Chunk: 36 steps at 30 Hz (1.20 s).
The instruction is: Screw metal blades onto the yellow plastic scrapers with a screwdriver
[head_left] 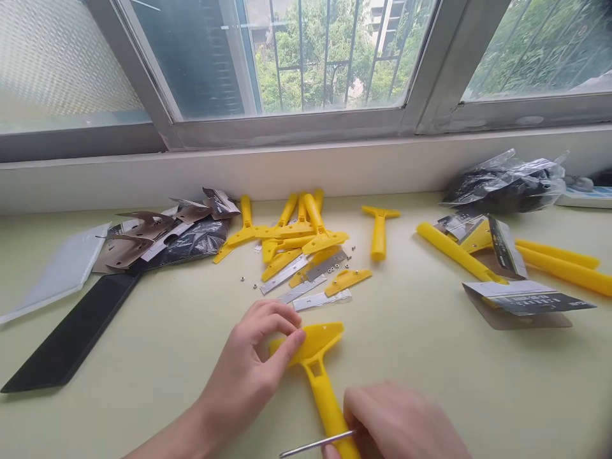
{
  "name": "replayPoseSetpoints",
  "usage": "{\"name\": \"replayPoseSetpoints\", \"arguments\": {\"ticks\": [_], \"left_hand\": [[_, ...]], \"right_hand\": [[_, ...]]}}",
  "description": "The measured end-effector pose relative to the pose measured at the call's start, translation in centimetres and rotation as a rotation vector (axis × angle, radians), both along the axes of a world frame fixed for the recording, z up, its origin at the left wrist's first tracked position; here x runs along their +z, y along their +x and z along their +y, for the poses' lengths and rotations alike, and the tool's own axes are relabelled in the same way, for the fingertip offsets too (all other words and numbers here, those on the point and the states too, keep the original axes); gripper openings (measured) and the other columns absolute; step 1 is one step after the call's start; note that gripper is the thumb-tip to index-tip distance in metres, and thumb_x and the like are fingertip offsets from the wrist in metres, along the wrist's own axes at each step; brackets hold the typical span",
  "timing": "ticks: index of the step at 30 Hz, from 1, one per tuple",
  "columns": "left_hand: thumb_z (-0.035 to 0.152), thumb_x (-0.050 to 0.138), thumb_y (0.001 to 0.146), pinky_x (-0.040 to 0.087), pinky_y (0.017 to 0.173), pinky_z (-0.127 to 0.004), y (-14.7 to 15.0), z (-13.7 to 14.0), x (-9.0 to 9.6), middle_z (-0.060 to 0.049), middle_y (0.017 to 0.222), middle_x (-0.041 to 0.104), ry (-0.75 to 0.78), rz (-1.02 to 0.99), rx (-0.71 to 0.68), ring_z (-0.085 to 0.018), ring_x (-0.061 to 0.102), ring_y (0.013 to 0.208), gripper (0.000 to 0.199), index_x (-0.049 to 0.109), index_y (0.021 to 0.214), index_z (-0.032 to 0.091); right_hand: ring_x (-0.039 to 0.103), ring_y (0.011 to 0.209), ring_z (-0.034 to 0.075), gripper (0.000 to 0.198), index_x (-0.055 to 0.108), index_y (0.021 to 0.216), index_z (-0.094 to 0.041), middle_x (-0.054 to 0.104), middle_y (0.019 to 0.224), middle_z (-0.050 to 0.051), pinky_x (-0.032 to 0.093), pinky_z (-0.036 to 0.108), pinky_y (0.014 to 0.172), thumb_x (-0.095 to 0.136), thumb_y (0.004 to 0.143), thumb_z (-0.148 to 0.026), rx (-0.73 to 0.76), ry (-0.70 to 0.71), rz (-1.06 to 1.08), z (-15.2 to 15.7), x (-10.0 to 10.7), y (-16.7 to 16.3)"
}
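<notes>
A yellow plastic scraper (pixel 325 395) lies at the front middle of the table, its wide head away from me and its handle toward me. My left hand (pixel 255 357) pinches the left part of that head between thumb and fingers. My right hand (pixel 401 417), slightly blurred, is closed around a screwdriver (pixel 315 444). The screwdriver's thin metal shaft points left across the lower handle; its grip is hidden in my palm. Just beyond my left hand lie several flat metal blades (pixel 321 299) and a loose yellow clamp plate (pixel 347 281).
Several yellow scrapers (pixel 310 220) are heaped at the back, with small nuts (pixel 333 268) nearby. A separate yellow handle (pixel 378 236) stands apart. Brown cards (pixel 138 239) and a black strip (pixel 76 331) lie left. Long yellow handles (pixel 459 252) and a plastic bag (pixel 507 185) are right.
</notes>
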<state>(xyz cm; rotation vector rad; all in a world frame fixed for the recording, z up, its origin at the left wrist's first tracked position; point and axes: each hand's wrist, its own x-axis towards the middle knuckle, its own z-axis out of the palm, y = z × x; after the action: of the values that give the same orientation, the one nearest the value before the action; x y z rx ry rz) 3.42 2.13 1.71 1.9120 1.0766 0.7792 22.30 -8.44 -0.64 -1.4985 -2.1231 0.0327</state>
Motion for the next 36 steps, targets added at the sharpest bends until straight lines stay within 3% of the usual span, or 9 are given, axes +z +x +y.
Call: {"name": "replayPoseSetpoints", "arguments": {"ticks": [8,13,17,21,23,28,31,34,36], "left_hand": [[0.04,0.068,0.092,0.059,0.089,-0.035,-1.0,0.1,-0.8,-0.005,0.109,0.071,-0.083,-0.061,0.014,-0.025,0.068,0.104,0.013,0.071,0.091,0.028],[0.041,0.073,0.09,0.057,0.067,-0.024,-1.4,-0.1,-0.6,-0.002,0.087,0.07,-0.173,-0.298,0.177,-0.019,0.067,0.082,0.019,0.066,0.095,0.025],[0.034,0.074,0.091,0.053,0.076,-0.021,-1.8,0.4,-0.2,0.001,0.087,0.067,-0.321,-0.534,0.209,-0.014,0.062,0.081,0.015,0.065,0.096,0.024],[0.028,0.072,0.09,0.055,0.086,-0.03,-1.8,1.5,0.4,-0.004,0.101,0.07,-0.59,-0.826,0.19,-0.02,0.063,0.101,0.011,0.064,0.087,0.02],[0.028,0.071,0.09,0.054,0.085,-0.03,-1.7,1.9,0.6,-0.005,0.094,0.069,-0.666,-0.871,0.199,-0.021,0.064,0.099,0.011,0.065,0.087,0.019],[0.035,0.07,0.094,0.05,0.078,-0.022,-1.6,1.4,0.4,0.001,0.069,0.061,-0.474,-0.679,0.088,-0.013,0.06,0.076,0.02,0.067,0.08,0.02],[0.037,0.073,0.092,0.05,0.085,-0.021,-1.4,0.6,0.4,-0.003,0.093,0.072,-0.333,-0.447,0.054,-0.016,0.064,0.095,0.018,0.074,0.084,0.021],[0.038,0.074,0.091,0.051,0.093,-0.024,-1.2,0.2,0.6,-0.004,0.123,0.071,-0.335,-0.355,0.001,-0.023,0.061,0.118,0.015,0.079,0.087,0.023],[0.039,0.071,0.093,0.052,0.094,-0.025,-1.0,0.1,0.7,-0.005,0.128,0.069,-0.355,-0.32,-0.065,-0.024,0.06,0.123,0.02,0.079,0.085,0.023]], "right_hand": [[0.046,0.035,0.009,0.029,0.037,0.064,-0.024,0.052,0.047,-0.006,0.03,0.022,0.035,0.065,0.059,-0.02,-0.051,0.023,0.066,0.2,1.1,-0.3],[0.047,0.044,0.009,0.029,0.04,0.065,-0.023,0.052,0.053,-0.006,0.034,0.021,0.039,0.068,0.062,-0.017,-0.108,-0.066,0.15,0.2,1.3,-0.1],[0.05,0.051,0.01,0.024,0.045,0.068,-0.022,0.055,0.058,-0.006,0.038,0.02,0.045,0.068,0.065,-0.014,-0.121,-0.189,0.166,0.1,1.4,0.2],[0.047,0.05,0.009,0.024,0.045,0.068,-0.022,0.053,0.057,-0.007,0.038,0.019,0.045,0.067,0.065,-0.015,-0.08,-0.201,0.176,0.2,1.6,0.3],[0.048,0.05,0.009,0.024,0.045,0.067,-0.021,0.052,0.057,-0.007,0.038,0.019,0.044,0.067,0.064,-0.014,-0.078,-0.201,0.193,0.3,1.7,0.2],[0.051,0.051,0.009,0.023,0.046,0.068,-0.021,0.054,0.057,-0.007,0.04,0.018,0.044,0.068,0.066,-0.014,-0.052,-0.192,0.218,0.3,1.8,0.2],[0.047,0.05,0.008,0.026,0.044,0.068,-0.021,0.051,0.057,-0.008,0.041,0.019,0.046,0.068,0.064,-0.012,-0.038,-0.156,0.197,0.3,1.8,0.1],[0.045,0.051,0.008,0.028,0.042,0.07,-0.022,0.05,0.058,-0.009,0.041,0.02,0.049,0.068,0.065,-0.012,-0.017,-0.144,0.187,0.3,1.4,0.0],[0.044,0.053,0.009,0.028,0.042,0.072,-0.022,0.05,0.06,-0.008,0.04,0.02,0.049,0.066,0.065,-0.012,-0.013,-0.148,0.201,0.1,1.0,-0.1]]}}
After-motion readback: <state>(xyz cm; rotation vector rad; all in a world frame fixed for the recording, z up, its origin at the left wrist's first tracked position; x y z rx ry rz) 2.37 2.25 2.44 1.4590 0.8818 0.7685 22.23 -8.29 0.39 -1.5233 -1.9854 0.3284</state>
